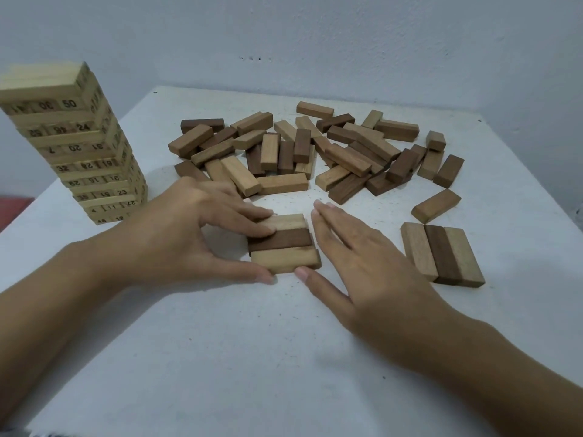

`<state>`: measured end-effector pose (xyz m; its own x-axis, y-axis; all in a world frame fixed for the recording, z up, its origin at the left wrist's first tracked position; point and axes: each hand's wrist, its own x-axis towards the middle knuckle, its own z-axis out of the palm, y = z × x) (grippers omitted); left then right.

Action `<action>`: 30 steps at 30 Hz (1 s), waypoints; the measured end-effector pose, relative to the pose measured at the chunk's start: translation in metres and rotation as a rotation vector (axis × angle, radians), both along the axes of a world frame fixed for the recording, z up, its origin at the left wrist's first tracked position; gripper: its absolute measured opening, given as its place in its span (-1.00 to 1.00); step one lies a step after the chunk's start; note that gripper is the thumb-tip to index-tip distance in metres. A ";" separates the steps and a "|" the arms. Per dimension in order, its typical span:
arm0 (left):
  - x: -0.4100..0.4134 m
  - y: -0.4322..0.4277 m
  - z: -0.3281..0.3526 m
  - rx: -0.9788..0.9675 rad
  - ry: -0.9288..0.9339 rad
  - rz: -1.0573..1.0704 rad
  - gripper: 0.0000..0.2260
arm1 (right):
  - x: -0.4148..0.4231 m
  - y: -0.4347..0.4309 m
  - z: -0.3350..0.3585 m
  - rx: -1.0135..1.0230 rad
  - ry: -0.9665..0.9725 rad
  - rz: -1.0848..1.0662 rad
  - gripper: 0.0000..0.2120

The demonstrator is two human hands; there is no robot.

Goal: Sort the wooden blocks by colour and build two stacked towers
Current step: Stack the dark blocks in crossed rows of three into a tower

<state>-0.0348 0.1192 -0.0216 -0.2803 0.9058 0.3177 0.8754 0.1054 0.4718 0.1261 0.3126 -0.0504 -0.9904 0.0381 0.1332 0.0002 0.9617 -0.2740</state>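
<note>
Holding three blocks (284, 244) near the middle of the table (252, 357), the left hand (176, 234) has curled fingers on top and its thumb at the near edge. The right hand (356, 257) lies flat, fingers straight, just beside their right end. A hard push could slide the blocks apart. One dark block (280, 239) sits between two light ones, so colours may get mixed. A swing of the left hand could bump the tall tower (79, 143).

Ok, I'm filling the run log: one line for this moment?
left hand: grips three-block layer | right hand: open, flat beside its right edge | loose pile: unsorted
</note>
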 end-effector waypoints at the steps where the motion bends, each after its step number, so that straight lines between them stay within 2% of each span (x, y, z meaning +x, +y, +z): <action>1: 0.000 -0.001 0.001 -0.003 -0.002 -0.001 -0.48 | -0.001 0.001 -0.002 0.012 -0.020 0.012 -0.23; 9: -0.005 -0.002 -0.002 -0.036 0.030 -0.018 -0.57 | -0.005 0.004 -0.009 0.072 -0.093 0.044 -0.30; 15: -0.001 0.003 -0.013 0.006 0.089 -0.007 -0.60 | -0.005 0.002 -0.021 0.116 0.081 0.022 -0.37; 20: -0.001 0.004 -0.018 0.025 0.133 -0.004 -0.61 | -0.007 0.000 -0.025 0.120 0.144 0.017 -0.39; 26: -0.002 0.005 -0.017 0.043 0.129 -0.009 -0.62 | -0.008 0.000 -0.024 0.133 0.101 0.025 -0.38; 28: -0.002 0.005 -0.016 0.048 0.115 -0.010 -0.62 | -0.008 0.000 -0.017 0.063 0.085 0.023 -0.35; 30: -0.003 0.005 -0.017 0.053 0.079 -0.004 -0.61 | -0.010 0.000 -0.004 -0.111 0.090 -0.018 -0.29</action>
